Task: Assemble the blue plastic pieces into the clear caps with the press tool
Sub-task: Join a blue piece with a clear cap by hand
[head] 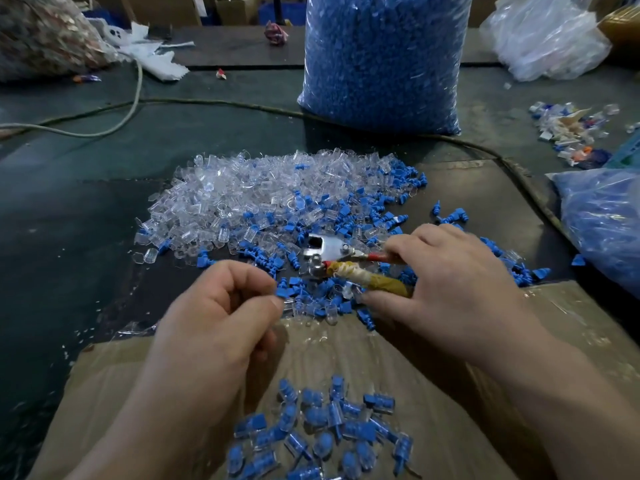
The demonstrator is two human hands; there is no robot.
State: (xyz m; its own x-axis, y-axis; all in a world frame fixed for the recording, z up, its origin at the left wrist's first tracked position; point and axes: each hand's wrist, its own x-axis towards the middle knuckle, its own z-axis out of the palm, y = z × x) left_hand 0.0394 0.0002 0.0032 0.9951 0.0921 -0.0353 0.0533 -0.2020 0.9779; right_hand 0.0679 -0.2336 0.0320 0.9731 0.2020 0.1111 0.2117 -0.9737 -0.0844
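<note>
The left grip (221, 306) was curled, thumb and forefinger pinching a small blue plastic piece (282, 293); whether a cap sat on it could not be told. The right grip (446, 282) was wrapped round the taped yellow and red handles of the silver metal press tool (325, 252). The tool's head lay at the near edge of the heap of clear plastic caps (242, 192), among loose blue ribbed plugs (346, 213).

The heap spilled to the far edge of the brown cardboard sheet (346, 348), where a cluster of finished blue-filled caps (322, 434) lay between the forearms. Open dark-green desk (69, 168) stretched left of the heap, flecked with clear chips. On the right a clear bag of blue parts (602, 230) stood near the right grip. A dark cable (214, 102) curved between the heap and the tall clear sack of blue pieces (381, 60).
</note>
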